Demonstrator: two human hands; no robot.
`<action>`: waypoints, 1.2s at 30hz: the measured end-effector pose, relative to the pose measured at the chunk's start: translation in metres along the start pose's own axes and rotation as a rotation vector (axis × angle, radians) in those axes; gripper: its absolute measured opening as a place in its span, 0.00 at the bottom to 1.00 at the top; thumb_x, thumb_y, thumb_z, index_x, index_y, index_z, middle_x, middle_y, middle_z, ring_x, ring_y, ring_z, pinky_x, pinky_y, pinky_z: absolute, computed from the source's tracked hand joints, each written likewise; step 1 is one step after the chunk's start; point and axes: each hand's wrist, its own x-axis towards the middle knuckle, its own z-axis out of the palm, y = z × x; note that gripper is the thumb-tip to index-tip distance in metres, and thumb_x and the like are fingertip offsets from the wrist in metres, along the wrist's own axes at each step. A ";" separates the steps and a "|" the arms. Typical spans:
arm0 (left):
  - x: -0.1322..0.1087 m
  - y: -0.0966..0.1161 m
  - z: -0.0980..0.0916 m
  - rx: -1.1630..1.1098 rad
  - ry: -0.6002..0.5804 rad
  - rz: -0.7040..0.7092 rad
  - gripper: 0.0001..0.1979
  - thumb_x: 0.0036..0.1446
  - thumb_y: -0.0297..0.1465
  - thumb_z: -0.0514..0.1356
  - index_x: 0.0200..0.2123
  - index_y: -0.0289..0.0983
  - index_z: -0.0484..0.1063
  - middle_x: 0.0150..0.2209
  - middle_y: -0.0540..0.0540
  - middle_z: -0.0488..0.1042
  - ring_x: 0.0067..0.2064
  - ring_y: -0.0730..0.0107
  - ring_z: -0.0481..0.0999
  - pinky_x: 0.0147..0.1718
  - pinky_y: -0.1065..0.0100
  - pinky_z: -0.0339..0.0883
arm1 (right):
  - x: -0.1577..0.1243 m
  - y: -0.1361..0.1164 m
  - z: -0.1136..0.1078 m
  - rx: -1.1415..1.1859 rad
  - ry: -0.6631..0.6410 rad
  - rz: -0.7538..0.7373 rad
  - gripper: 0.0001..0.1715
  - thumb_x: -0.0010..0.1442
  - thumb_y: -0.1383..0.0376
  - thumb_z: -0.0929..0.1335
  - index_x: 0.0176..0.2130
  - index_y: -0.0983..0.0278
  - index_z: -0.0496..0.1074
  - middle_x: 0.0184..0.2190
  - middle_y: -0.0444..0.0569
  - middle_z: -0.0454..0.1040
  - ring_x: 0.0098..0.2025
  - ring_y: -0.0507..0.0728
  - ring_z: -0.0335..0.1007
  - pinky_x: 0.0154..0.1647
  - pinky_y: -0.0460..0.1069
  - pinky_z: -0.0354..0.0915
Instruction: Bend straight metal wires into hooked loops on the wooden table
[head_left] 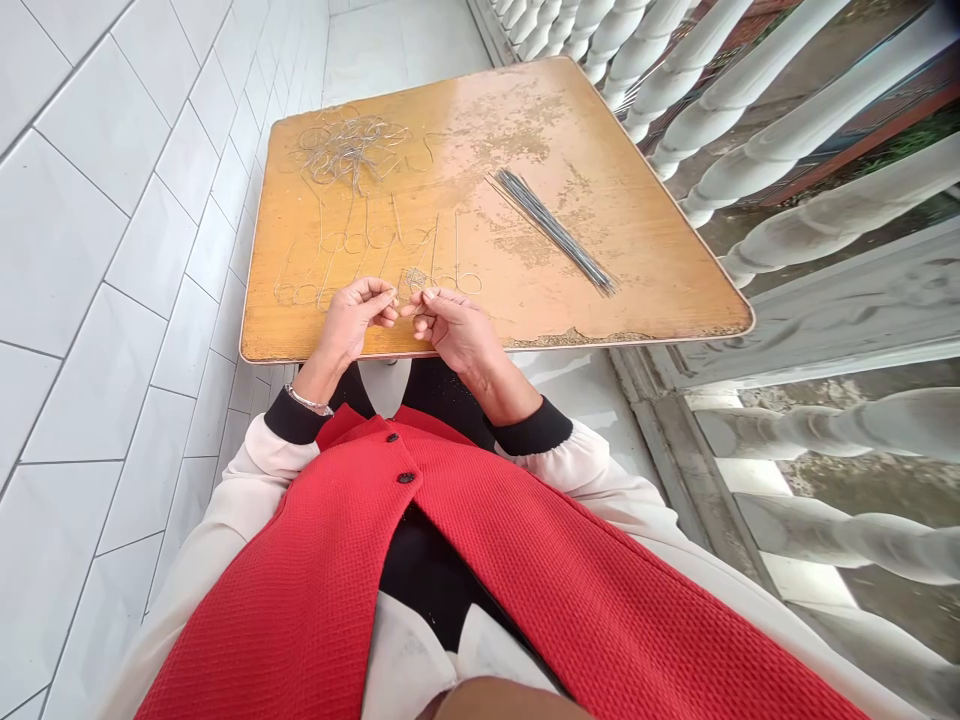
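From where I stand, the person has both hands together over the near edge of a worn wooden table (645, 275). The left hand (358, 315) is nearly closed, thumb pressed to forefinger and the other fingers curled. The right hand (456, 328) is pinched the same way, its fingertips just beside the left's. I can't tell whether either has hold of a wire; anything there is too fine to make out.

Just beyond the fingertips sits a small clump of wire (415, 279). Around it lie loop-ended wires (457, 245) in two rough rows, their long axes running away from the person, straight stems pointing to the far edge and loops at the near end. Some lean a little to the right.

Behind them, at the far left, is a tangled heap of looped wires (349, 145), curling every way. To the right, well apart from the hands, a bundle of straight wires (553, 232) lies flat, its long axis slanting from far left to near right, ends slightly splayed.
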 end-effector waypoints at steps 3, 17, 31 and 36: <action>-0.001 0.003 -0.002 0.027 -0.045 0.006 0.10 0.64 0.21 0.63 0.30 0.36 0.71 0.24 0.56 0.75 0.24 0.83 0.73 0.27 0.78 0.66 | 0.000 -0.003 -0.003 -0.011 -0.002 0.006 0.15 0.60 0.55 0.77 0.33 0.63 0.76 0.30 0.44 0.79 0.23 0.46 0.68 0.25 0.40 0.67; -0.001 0.005 0.001 0.082 -0.009 0.024 0.10 0.62 0.18 0.64 0.30 0.34 0.74 0.23 0.56 0.75 0.23 0.84 0.75 0.26 0.79 0.68 | 0.003 -0.012 -0.002 -0.064 -0.014 -0.032 0.15 0.50 0.59 0.81 0.25 0.65 0.78 0.20 0.42 0.73 0.18 0.44 0.60 0.18 0.41 0.59; -0.001 -0.001 0.001 0.037 -0.001 0.003 0.09 0.62 0.18 0.64 0.30 0.34 0.75 0.23 0.56 0.76 0.22 0.84 0.74 0.26 0.79 0.68 | 0.005 -0.005 0.004 -0.036 0.120 -0.069 0.07 0.50 0.66 0.78 0.25 0.64 0.79 0.18 0.40 0.70 0.18 0.44 0.57 0.18 0.40 0.58; -0.001 0.001 0.001 0.065 0.005 0.009 0.09 0.61 0.19 0.65 0.30 0.35 0.75 0.23 0.56 0.76 0.22 0.84 0.74 0.25 0.79 0.67 | 0.007 -0.009 0.000 -0.116 0.039 -0.041 0.09 0.51 0.64 0.78 0.25 0.64 0.78 0.19 0.42 0.72 0.18 0.46 0.60 0.19 0.42 0.61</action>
